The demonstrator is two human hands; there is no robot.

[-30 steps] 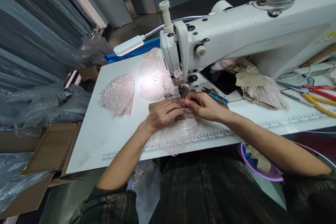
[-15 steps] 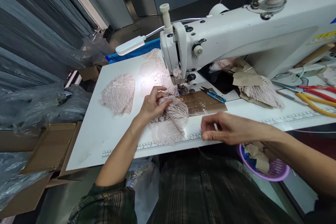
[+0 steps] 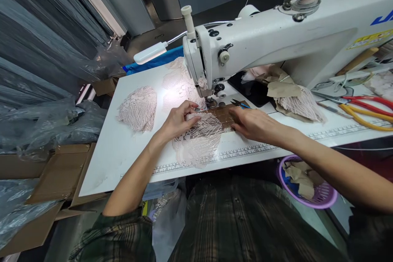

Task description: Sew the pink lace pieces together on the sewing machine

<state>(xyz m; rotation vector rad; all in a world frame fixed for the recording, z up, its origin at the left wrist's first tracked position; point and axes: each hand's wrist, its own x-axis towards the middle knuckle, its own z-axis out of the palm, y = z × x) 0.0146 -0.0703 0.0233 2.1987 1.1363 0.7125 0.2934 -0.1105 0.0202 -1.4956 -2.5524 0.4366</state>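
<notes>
My left hand [image 3: 179, 120] pinches the top edge of a pale pink lace piece [image 3: 199, 143] between thumb and fingers. The lace lies spread over the table's front edge ruler, just before the sewing machine's needle and presser foot [image 3: 207, 101]. To its right, my right hand [image 3: 254, 123] is curled low over a brown taped sheet [image 3: 226, 116], fingertips pointing at the lace. Blue thread snips [image 3: 244, 105] poke out behind that hand, their handles covered by it. Whether its fingers grip anything is hidden.
A stack of lace pieces [image 3: 138, 108] lies on the left of the white table [image 3: 106, 163]. More lace [image 3: 176, 80] sits under the lamp [image 3: 150, 52]. Red and yellow handled scissors [image 3: 365, 110] lie at right. A purple basket [image 3: 330, 200] stands below the table.
My right hand has moved forward and left, from the table's front edge to the brown sheet, now covering part of the snips. My left hand keeps its pinch; the lace lies flatter.
</notes>
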